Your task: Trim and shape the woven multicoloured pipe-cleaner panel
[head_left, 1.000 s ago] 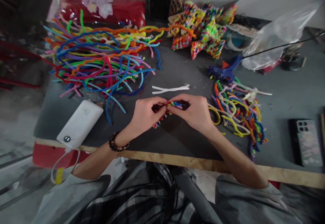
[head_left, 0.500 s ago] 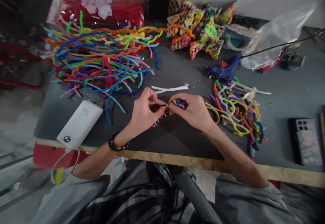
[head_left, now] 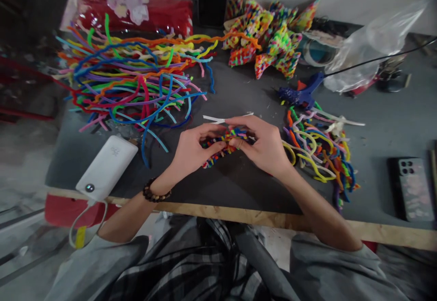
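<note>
Between my two hands is a multicoloured piece woven from pipe cleaners (head_left: 218, 151), held just above the table near its front edge. My left hand (head_left: 195, 148) grips its left part, thumb in front and fingers behind. On the right part, my right hand (head_left: 262, 142) closes the same way, the two thumbs almost meeting at the middle. Fingers hide much of the piece. Just beyond the hands lie white strips (head_left: 213, 119), partly covered by my right fingers.
A heap of long pipe cleaners (head_left: 136, 78) lies left, shorter pieces (head_left: 317, 146) right. Behind are finished woven shapes (head_left: 273, 37), a blue glue gun (head_left: 300, 95) with its cord, and a clear plastic bag (head_left: 370, 50). A power bank (head_left: 107, 164) and a phone (head_left: 411, 189) flank the hands.
Both hands have shifted from a fingertip pinch at the middle of the woven piece to a wider hold around it. The right fingers now reach farther over the white strips.
</note>
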`<state>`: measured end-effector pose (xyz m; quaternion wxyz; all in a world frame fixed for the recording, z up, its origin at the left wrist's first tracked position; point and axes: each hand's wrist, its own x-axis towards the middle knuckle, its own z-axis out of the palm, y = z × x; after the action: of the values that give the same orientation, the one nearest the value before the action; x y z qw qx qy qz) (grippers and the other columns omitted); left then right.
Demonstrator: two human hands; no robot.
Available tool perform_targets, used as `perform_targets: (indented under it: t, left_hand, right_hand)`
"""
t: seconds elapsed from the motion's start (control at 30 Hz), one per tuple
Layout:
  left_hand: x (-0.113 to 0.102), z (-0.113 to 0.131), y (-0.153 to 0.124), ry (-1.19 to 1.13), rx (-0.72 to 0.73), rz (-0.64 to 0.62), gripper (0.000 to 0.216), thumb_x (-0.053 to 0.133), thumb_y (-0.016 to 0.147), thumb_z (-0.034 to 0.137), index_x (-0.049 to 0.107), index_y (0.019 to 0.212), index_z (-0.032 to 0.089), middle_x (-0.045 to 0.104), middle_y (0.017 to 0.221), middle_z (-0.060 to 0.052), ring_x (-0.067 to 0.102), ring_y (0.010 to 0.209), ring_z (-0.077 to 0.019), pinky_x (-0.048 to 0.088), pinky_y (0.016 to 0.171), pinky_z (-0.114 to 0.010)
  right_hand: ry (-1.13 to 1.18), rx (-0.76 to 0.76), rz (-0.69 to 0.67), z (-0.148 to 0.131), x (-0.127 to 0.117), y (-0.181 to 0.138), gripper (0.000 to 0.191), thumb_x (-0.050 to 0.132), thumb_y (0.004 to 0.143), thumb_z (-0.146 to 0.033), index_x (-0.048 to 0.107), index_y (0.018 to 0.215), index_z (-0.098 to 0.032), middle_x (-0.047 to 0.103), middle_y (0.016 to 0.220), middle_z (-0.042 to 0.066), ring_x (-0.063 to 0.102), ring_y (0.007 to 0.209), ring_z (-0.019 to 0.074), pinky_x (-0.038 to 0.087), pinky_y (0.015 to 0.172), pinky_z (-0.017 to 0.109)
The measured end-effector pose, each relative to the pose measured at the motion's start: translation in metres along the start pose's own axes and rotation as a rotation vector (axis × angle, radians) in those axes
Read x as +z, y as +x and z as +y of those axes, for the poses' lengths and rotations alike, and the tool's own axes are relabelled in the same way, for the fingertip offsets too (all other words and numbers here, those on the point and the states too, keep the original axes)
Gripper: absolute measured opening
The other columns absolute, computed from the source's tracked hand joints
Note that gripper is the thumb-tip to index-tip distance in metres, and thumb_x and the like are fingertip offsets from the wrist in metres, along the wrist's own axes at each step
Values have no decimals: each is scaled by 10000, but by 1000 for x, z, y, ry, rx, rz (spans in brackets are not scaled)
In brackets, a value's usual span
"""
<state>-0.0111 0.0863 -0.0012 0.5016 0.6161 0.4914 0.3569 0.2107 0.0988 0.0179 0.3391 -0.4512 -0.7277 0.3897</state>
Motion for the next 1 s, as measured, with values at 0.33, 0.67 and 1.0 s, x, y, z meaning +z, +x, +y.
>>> perform_targets:
  t: [0.33, 0.67, 1.0]
  left_hand:
    - [0, 2, -1, 105, 29, 5, 113, 770, 932, 286, 856, 993, 246, 854, 945, -2, 781, 833, -158, 582, 752, -271]
    - [1, -2, -2, 117, 40, 29, 115, 766, 909, 241, 856, 980, 247, 850, 947, -11, 779, 841, -166, 584, 769, -289]
    - [4, -4, -3, 164, 31, 63, 117, 751, 891, 206, 842, 959, 233, 853, 961, -17, 785, 844, -174, 601, 769, -296]
  right_hand:
    - [-217, -191, 72, -6, 11, -6, 239, 654, 1029, -156, 815, 1151, -285, 781, 1195, 56, 763, 1068, 219, 633, 943, 384]
    - [-464, -306, 183, -3, 17, -11, 203, 703, 1019, -183, 808, 1152, -296, 811, 1209, 40, 765, 1063, 252, 605, 923, 433]
    - [-523, -368, 119, 7, 18, -12, 350, 620, 996, -60, 788, 1084, -353, 810, 1195, -8, 741, 1098, 238, 569, 899, 414]
